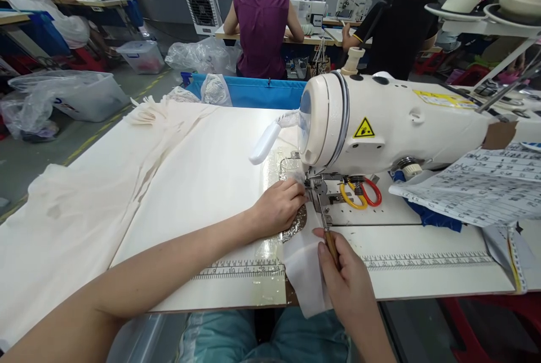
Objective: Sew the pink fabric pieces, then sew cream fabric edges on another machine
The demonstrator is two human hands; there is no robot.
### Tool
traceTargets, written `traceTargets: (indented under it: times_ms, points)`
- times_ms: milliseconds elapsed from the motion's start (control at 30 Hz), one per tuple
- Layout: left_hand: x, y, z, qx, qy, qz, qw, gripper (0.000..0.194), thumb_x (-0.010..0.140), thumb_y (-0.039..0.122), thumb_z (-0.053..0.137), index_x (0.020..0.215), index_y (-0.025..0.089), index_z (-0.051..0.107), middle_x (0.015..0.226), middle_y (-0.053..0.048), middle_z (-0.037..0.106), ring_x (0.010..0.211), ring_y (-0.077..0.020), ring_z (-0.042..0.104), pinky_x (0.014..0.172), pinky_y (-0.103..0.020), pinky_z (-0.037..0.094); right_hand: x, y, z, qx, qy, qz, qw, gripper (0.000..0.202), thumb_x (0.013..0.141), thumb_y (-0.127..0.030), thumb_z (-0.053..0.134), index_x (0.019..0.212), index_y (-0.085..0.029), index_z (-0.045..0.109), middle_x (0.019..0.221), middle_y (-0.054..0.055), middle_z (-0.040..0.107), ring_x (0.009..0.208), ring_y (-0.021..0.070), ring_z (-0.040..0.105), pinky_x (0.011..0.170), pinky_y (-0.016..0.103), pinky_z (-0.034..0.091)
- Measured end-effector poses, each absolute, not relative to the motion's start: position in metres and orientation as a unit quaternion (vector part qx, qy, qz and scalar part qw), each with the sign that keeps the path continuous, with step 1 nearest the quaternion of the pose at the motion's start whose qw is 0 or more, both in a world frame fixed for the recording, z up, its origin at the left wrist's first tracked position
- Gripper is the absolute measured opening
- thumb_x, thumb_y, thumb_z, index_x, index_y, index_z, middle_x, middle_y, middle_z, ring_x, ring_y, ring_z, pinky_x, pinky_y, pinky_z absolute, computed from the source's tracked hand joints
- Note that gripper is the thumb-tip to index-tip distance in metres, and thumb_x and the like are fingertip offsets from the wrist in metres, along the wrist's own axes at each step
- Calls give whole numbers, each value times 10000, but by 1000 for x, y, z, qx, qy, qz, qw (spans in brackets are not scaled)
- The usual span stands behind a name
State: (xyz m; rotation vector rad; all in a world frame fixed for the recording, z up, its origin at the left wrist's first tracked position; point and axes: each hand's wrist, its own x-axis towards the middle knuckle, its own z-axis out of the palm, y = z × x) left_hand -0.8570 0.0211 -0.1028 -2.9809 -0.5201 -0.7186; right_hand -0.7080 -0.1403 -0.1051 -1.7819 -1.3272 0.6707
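Note:
A white sewing machine point(389, 118) stands on the table, its needle area low at its left end. My left hand point(281, 205) is closed beside the needle area, with its curled fingers on a piece of white fabric point(306, 273). That fabric hangs over the table's front edge. Wrapped round the wooden handle of an awl point(330, 244), my right hand point(349, 278) is just in front of the machine. The awl's metal shaft points up and left toward the presser foot; its tip is hard to make out.
Scissors point(359, 193) with yellow and red handles lie under the machine arm. Cream fabric point(80, 199) covers the table's left side. Printed paper point(477, 182) leans at the right. A ruler strip point(426, 261) runs along the front. People point(262, 30) sit beyond a blue bin point(270, 92).

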Motion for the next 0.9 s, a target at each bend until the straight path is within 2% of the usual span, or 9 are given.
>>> traceTargets:
  times_ms: [67,200,367,533,667,800,900]
  points:
    - [-856,22,-102,-959,-176,-223,21,280,941,96,436,1072,81,682,1084,-152,648,1015,-254,579,812,-381,546,-708,-136,-102,-701,-536,251,398,383,964,-468,437,1127,-207,665,815,37,734,681,181,682,613,255,541]
    - [-855,24,-103,-960,-187,-209,20,309,940,99,421,1114,67,673,1117,-165,635,1039,-266,566,826,-401,548,-709,-132,-96,-690,-558,225,402,350,956,-425,436,1085,-191,662,986,93,773,884,229,746,719,295,590]
    - [-854,25,-105,-958,-195,-208,21,341,957,105,373,1118,43,668,1130,-181,620,1033,-276,550,822,-421,550,-716,-135,-94,-663,-593,190,416,316,1006,-350,420,1162,-175,632,1093,109,762,1003,225,736,777,288,605]
    - [-854,24,-105,-956,-195,-220,-13,321,930,143,441,1156,64,656,1123,-165,612,1023,-265,547,853,-402,550,-729,-137,-81,-585,-665,67,459,268,992,-194,435,1211,-169,588,1063,88,751,915,174,739,748,234,594]
    - [-844,22,-95,-961,-216,-174,0,220,940,172,488,1008,73,672,1044,-160,616,957,-248,549,854,-377,547,-744,-133,-69,-518,-710,23,476,295,976,-127,424,1243,-152,548,984,81,734,838,154,718,706,230,580]
    - [-833,18,-88,-957,-263,-109,54,218,968,99,450,864,118,640,924,-123,625,851,-222,556,723,-336,538,-755,-135,-70,-498,-734,8,463,314,967,-94,397,1244,-127,540,960,91,733,863,168,719,719,252,586]
    - [-834,22,-93,-936,-303,-178,9,191,980,111,473,891,128,641,923,-101,643,818,-198,586,614,-283,514,-749,-143,-80,-541,-709,-4,453,308,989,-128,372,1235,-141,558,981,95,751,850,170,736,704,246,586]
